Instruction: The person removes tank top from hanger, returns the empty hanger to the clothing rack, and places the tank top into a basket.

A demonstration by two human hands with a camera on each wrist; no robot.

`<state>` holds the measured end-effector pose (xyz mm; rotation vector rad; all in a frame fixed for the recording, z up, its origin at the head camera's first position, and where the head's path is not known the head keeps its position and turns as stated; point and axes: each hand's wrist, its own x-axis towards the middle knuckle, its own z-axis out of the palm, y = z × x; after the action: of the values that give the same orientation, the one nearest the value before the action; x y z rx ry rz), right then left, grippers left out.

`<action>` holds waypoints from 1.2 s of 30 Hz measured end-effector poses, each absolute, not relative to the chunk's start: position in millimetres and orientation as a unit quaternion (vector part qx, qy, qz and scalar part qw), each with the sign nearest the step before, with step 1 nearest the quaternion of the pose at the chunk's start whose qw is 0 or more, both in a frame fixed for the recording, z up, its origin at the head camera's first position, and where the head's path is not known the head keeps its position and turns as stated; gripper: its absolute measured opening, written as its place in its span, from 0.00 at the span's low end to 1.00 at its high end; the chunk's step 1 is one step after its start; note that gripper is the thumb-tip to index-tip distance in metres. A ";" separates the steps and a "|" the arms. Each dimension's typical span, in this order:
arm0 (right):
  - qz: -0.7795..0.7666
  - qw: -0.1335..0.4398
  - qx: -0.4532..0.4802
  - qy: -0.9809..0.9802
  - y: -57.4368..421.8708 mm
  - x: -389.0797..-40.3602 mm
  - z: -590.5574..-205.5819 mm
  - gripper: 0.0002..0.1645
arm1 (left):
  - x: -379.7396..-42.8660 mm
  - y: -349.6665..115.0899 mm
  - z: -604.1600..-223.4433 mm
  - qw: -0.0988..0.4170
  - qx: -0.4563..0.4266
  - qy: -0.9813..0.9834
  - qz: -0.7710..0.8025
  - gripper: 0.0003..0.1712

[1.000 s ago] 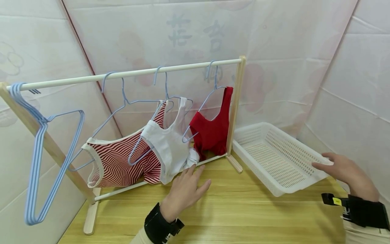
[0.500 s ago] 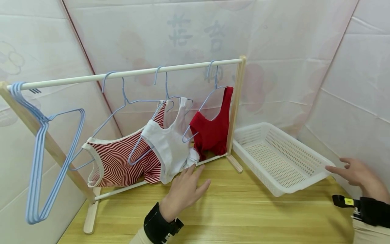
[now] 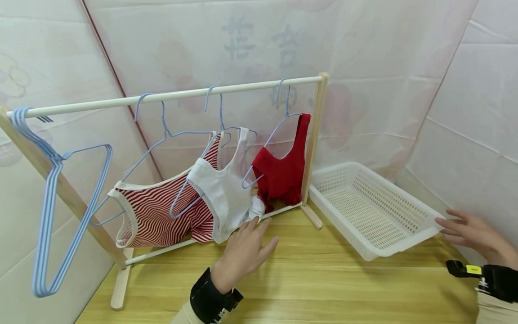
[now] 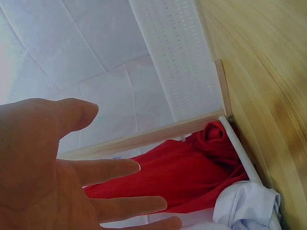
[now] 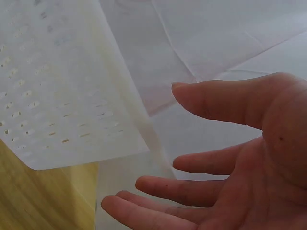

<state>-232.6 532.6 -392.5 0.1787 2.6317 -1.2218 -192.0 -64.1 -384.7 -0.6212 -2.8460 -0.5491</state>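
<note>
Left hand [image 3: 242,253], fingers apart, near white fabric top [image 3: 228,198]; right hand [image 3: 474,235] likewise, beside perforated basket [image 3: 366,216]

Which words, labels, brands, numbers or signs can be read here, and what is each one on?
Nothing reads clearly enough to quote.
Backdrop: large characters, too faint to read reliably.
Right wrist strap: yellow label, too small to read.
Left wrist strap: pale marks, too small to read.
</note>
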 end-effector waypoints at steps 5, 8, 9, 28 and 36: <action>-0.447 0.100 0.048 0.888 533.7 -235.6 -398.8 0.58 | -192.9 -63.8 -385.7 0.092 -0.208 -0.956 -0.185 0.33; -0.458 0.105 0.046 0.882 534.0 -237.1 -404.0 0.57 | -193.2 -63.5 -386.1 0.093 -0.209 -0.956 -0.183 0.32; -0.461 0.106 0.045 0.880 534.0 -237.4 -405.6 0.56 | -193.2 -63.4 -386.3 0.092 -0.209 -0.956 -0.183 0.32; -0.476 0.098 0.043 0.873 528.9 -240.9 -409.3 0.50 | -192.3 -59.3 -375.5 0.102 -0.219 -0.954 -0.176 0.32; -0.470 0.106 0.038 0.875 530.8 -238.0 -409.7 0.49 | -193.0 -52.9 -355.5 0.155 -0.243 -0.944 -0.162 0.30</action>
<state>-238.0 530.8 -409.7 0.1121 2.5782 -1.3851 -193.0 -52.9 -355.5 -0.6952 -2.7036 -0.4648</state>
